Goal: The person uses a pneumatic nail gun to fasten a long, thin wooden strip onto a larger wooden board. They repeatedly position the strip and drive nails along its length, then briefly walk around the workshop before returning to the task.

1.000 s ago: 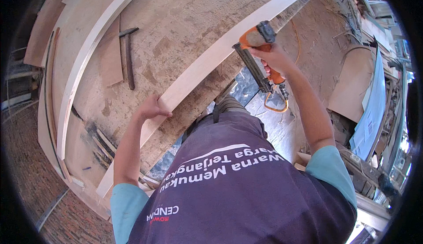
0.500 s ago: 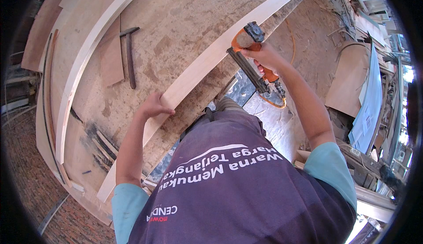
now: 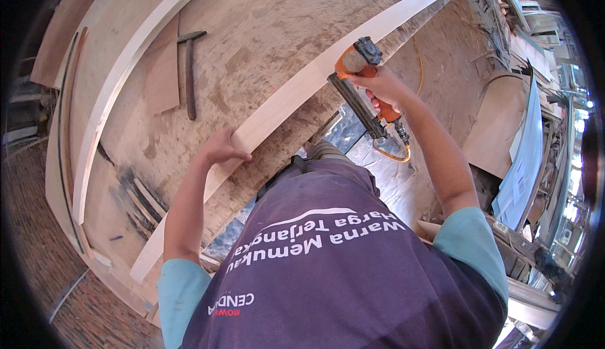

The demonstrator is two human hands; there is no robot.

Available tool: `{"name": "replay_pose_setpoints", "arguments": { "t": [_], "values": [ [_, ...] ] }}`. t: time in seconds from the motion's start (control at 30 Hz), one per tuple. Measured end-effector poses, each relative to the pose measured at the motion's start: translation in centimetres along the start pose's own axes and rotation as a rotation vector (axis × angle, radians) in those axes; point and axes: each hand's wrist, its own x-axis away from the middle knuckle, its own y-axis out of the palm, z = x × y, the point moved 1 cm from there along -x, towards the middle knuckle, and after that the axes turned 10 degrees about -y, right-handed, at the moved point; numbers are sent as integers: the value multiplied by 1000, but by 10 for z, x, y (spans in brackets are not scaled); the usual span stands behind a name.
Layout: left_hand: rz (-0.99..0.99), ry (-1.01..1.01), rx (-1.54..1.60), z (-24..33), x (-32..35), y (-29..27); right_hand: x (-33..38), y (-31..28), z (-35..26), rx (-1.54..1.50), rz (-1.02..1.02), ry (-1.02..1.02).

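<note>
Two hands, both occupied. Left hand (image 3: 222, 147): thumb at the near edge of a pale wooden strip (image 3: 290, 100), fingers bent over toward its far edge, tips hidden; reads as a closed hold

– And the right hand (image 3: 381, 89)?

– Fingers wrapped round the grip of an orange-and-black nail gun (image 3: 354, 61); trigger finger too small to make out

– Any change over the last second?

– Slight. Nail gun has come a little down the strip, nearer the left hand; left hand keeps its place. View has shifted a touch too. My judgement: strip being steadied, tool being positioned, work at the lining-up stage

– Nose touching wood?

– Cannot tell. It shows right at the strip's near edge

– Bearings?

– Strip lies along the near side of the worktop (image 3: 252, 46), long axis slanting from lower left to upper right; some of its bow is probably lens. Nail gun's nose points left, its magazine running from there toward lower right, hose end on the person's side

– Farther out?

– Hammer (image 3: 190, 78) past the strip, head pointing away; beyond it, leftward, a second pale length (image 3: 121, 76)
</note>
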Motion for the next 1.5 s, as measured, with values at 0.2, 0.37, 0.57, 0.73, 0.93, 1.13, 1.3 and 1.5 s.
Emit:
{"name": "replay_pose_setpoints", "arguments": {
  "t": [0.2, 0.37, 0.57, 0.73, 0.93, 1.13, 1.3, 1.5],
  "values": [
    [-35, -4, 28, -5, -5, 1, -1, 4, -3, 10, 4, -1],
    [-50, -4, 65, -10, -8, 4, -3, 6, 1, 70, -2, -53],
    [1, 55, 27, -19, -15, 9, -3, 7, -3, 165, -30, -62],
    [-39, 8, 43, -11, -9, 5, -1, 12, -3, 140, -30, -35],
    [-4, 72, 53, -16, -12, 9, 0, 22, -3, 158, -17, -62],
    [-44, 72, 92, -13, -11, 7, 2, 23, -1, 173, -4, -91],
    [-20, 36, -16, -6, -6, 4, 14, 35, -7, 99, -33, -8],
    [24, 80, -62, -19, -15, 10, 22, 56, -8, 32, -116, -5]
  ]
}}
